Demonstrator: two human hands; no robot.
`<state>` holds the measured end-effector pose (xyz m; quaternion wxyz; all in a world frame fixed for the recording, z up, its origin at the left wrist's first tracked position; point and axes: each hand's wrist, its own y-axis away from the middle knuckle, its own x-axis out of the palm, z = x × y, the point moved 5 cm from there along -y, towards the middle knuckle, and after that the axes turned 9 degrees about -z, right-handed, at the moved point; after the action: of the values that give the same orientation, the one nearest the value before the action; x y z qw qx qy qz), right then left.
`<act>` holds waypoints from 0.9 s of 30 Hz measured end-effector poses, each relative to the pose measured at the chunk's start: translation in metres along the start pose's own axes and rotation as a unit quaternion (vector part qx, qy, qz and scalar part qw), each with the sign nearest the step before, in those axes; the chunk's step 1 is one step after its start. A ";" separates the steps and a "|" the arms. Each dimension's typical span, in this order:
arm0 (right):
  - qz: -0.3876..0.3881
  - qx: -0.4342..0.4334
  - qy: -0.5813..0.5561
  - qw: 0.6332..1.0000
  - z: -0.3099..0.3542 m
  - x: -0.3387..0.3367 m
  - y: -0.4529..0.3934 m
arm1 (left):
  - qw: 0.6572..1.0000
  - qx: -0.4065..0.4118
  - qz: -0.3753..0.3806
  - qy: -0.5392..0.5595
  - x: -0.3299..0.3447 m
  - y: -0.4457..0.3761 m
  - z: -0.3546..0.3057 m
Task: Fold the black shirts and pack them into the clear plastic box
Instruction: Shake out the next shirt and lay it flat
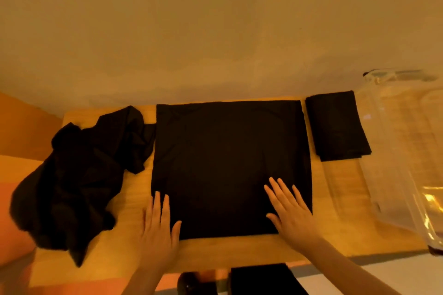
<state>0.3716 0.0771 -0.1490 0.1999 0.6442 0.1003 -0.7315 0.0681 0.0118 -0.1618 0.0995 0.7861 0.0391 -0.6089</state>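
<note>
Right now the flat, partly folded black shirt [230, 165] lies spread as a near-square panel in the middle of the light wooden surface [340, 242], its far edge close to the wall and its near edge facing the person. Both hands rest on its near corners. The left hand [159, 230] lies with straight fingers half on the cloth's left edge, half on bare wood. The right hand [291, 211] lies flat, fingers spread, wholly on the cloth near the right corner. Neither grip is clenched; both press with released, straight fingers and grasp nothing.

The panel is slightly wider than deep, so my judgement is that the next fold runs sideways, 1 side carried over the other. The right hand sits nearer the clear plastic box [405, 151], which lies at the right edge of the surface, apparently empty so far as the glare lets me tell. Between box and panel lies 1 small folded black shirt [336, 127], just beside the panel's right edge. The crumpled heap of unfolded black shirts [79, 184] lies to the left, nearer the left hand and touching the panel's far left corner.
</note>
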 end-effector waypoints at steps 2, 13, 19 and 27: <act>-0.019 0.061 -0.021 0.998 -0.014 0.007 0.020 | 0.994 -0.068 -0.032 0.078 -0.003 0.010 0.012; -0.158 0.443 -0.357 0.807 -0.031 -0.017 0.079 | 0.859 -0.336 -0.068 0.380 -0.035 0.028 0.017; -0.183 0.459 -0.439 0.751 -0.022 -0.031 0.068 | 0.824 -0.336 -0.008 0.455 -0.038 0.022 0.011; -0.094 0.441 -0.538 0.712 -0.034 -0.026 0.067 | 0.888 -0.287 0.094 0.346 -0.028 0.008 0.010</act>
<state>0.4332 0.0345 -0.1211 -0.1569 0.1433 -0.2982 -0.9305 0.0533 0.0036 -0.1365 0.3576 0.8841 0.1695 -0.2485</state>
